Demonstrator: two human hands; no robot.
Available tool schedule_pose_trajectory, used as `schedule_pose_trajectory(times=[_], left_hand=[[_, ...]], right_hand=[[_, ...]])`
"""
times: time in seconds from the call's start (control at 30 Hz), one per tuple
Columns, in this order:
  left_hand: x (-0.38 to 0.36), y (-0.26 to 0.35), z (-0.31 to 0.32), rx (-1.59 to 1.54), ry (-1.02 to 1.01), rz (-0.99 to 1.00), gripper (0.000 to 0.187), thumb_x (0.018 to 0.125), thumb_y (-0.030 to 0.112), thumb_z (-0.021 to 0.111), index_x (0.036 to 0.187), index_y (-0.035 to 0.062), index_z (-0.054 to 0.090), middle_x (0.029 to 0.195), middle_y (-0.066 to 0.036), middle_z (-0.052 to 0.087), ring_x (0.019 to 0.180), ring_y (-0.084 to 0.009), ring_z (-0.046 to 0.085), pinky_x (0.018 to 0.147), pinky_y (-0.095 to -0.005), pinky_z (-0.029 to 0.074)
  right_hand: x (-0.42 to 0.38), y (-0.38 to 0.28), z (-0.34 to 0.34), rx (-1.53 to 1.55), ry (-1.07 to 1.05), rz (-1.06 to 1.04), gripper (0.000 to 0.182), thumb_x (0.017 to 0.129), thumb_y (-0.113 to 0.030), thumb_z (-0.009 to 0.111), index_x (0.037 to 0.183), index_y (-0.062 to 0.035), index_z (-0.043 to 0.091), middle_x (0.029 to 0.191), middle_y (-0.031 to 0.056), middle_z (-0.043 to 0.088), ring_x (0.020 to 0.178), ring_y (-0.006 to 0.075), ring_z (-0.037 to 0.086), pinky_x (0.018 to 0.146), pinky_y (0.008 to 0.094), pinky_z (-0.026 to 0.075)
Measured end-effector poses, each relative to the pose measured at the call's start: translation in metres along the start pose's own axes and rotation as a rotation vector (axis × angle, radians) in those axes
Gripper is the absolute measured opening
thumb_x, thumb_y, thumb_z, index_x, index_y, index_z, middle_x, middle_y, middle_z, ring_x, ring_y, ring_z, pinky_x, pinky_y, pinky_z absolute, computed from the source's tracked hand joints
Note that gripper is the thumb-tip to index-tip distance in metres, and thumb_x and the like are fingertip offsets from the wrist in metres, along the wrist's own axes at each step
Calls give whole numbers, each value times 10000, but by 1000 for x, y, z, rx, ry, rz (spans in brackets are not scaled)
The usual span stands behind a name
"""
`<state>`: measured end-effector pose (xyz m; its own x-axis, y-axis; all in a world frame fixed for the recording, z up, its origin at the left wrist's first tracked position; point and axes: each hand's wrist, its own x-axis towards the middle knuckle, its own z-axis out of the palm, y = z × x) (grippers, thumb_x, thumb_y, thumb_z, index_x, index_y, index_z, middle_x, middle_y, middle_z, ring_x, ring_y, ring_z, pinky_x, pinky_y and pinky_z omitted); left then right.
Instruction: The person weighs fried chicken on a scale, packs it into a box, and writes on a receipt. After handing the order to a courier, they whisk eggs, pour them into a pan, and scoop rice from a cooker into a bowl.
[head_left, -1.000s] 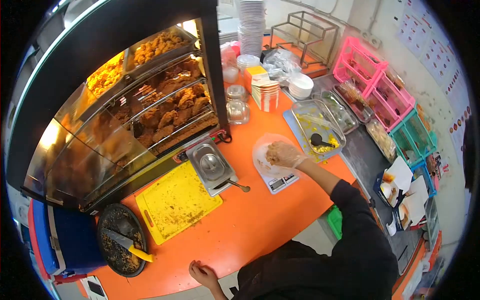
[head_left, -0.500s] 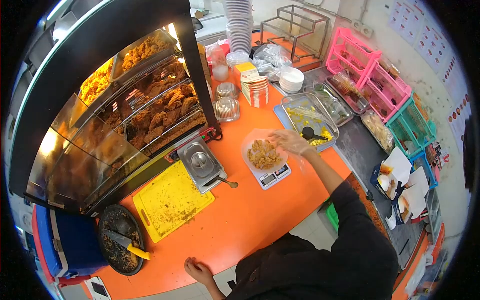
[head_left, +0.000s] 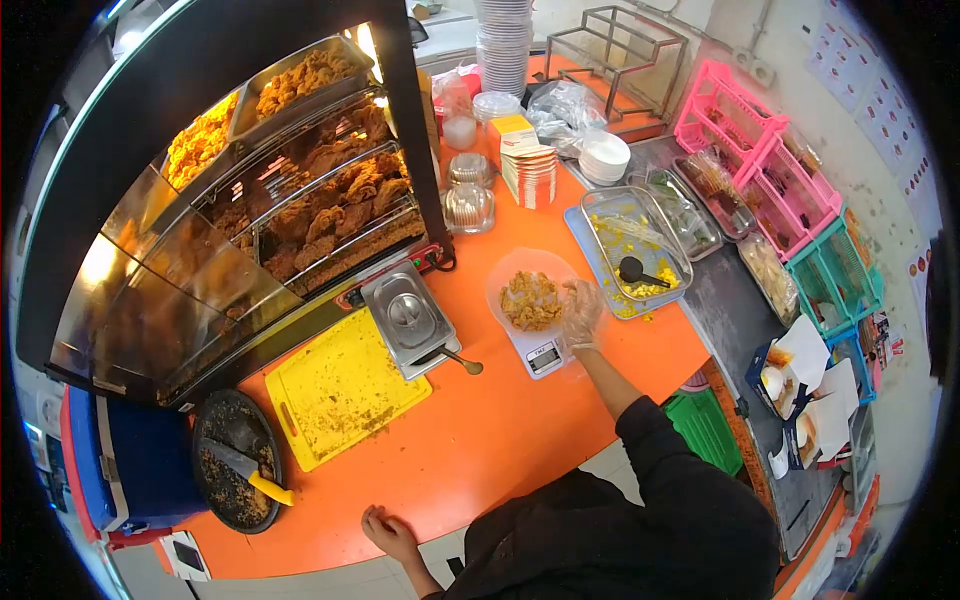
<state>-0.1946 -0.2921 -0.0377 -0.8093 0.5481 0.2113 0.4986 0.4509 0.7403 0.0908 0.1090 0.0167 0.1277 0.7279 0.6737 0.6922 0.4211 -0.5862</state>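
A shallow translucent bowl point(head_left: 500, 294) stands on a white kitchen scale point(head_left: 536, 358), with a heap of brown fried pieces point(head_left: 530, 302) inside. At the bowl's right rim is my right hand point(head_left: 581, 315) in a clear plastic glove, its fingertips close beside the food and its fingers loosely apart. My right hand covers the scale's right side, including its buttons. My left hand point(head_left: 388, 532) is bare and rests at the front edge of the orange table point(head_left: 480, 430), fingers loosely apart and holding nothing.
A lidded steel container point(head_left: 408, 318) and a crumb-covered yellow board point(head_left: 345, 390) lie to the left. Beyond them sit a black pan point(head_left: 235, 490) with a knife point(head_left: 245, 470) and a heated display case point(head_left: 310, 190). A tray point(head_left: 640, 240) with a black scoop point(head_left: 640, 272) stands right.
My right hand has moved from above the bowl's upper right down to its right rim. The view has shifted slightly. My left hand stays at the table edge.
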Motion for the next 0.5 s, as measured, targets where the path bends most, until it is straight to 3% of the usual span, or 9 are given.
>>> schedule_pose_trajectory(times=[0.1, 0.2, 0.27, 0.33, 0.37, 0.47, 0.5], left_hand=[[0, -15, 1, 51, 36, 70, 243, 724, -34, 431, 952, -54, 513, 1017, -182, 483, 961, -311, 475, 853, -379, 396], [2, -19, 7, 43, 113, 41, 242, 719, -44, 435, 948, -53, 511, 1016, -178, 485, 932, -304, 486, 826, -372, 412], [3, -1, -2, 82, 29, 72, 202, 729, -46, 440, 912, -51, 528, 1029, -177, 488, 919, -302, 491, 797, -363, 428], [6, 2, 0, 101, 80, 110, 213, 702, -40, 441, 898, -43, 524, 1001, -177, 488, 907, -317, 484, 786, -373, 425], [5, 3, -1, 124, 79, 154, 223, 675, -35, 442, 885, -35, 520, 973, -176, 489, 895, -332, 478, 775, -383, 421], [6, 4, -8, 84, 79, 141, 200, 726, 16, 513, 919, -6, 563, 994, -188, 532, 944, -347, 480, 843, -412, 394], [7, 6, -8, 79, 84, 142, 191, 725, 11, 511, 907, -2, 565, 994, -180, 535, 947, -342, 480, 847, -407, 394]], right_hand=[[24, -36, -13, 10, 68, -37, 149, 709, -49, 499, 844, -59, 562, 873, 75, 560, 862, 270, 511, 788, 379, 388], [85, -118, -17, 89, -8, -270, 167, 699, -20, 501, 849, -56, 563, 941, 78, 578, 879, 267, 532, 786, 377, 412], [127, -185, -11, 305, -129, -649, 230, 698, 13, 489, 903, -47, 575, 1027, 99, 574, 879, 269, 552, 783, 375, 440], [169, -278, -7, 332, -190, -943, 227, 766, -42, 460, 951, -49, 592, 940, 97, 596, 930, 255, 539, 787, 356, 451], [178, -314, 3, 323, -250, -982, 247, 772, -46, 458, 983, -45, 587, 973, 105, 595, 964, 244, 538, 798, 333, 454], [202, -398, 58, 31, -444, -1029, 319, 787, -68, 459, 1089, -44, 557, 1115, 115, 558, 1067, 193, 513, 815, 280, 458], [214, -427, 84, -182, -625, -958, 348, 791, -85, 476, 1134, -45, 514, 1123, 116, 548, 1039, 203, 527, 799, 294, 461]])
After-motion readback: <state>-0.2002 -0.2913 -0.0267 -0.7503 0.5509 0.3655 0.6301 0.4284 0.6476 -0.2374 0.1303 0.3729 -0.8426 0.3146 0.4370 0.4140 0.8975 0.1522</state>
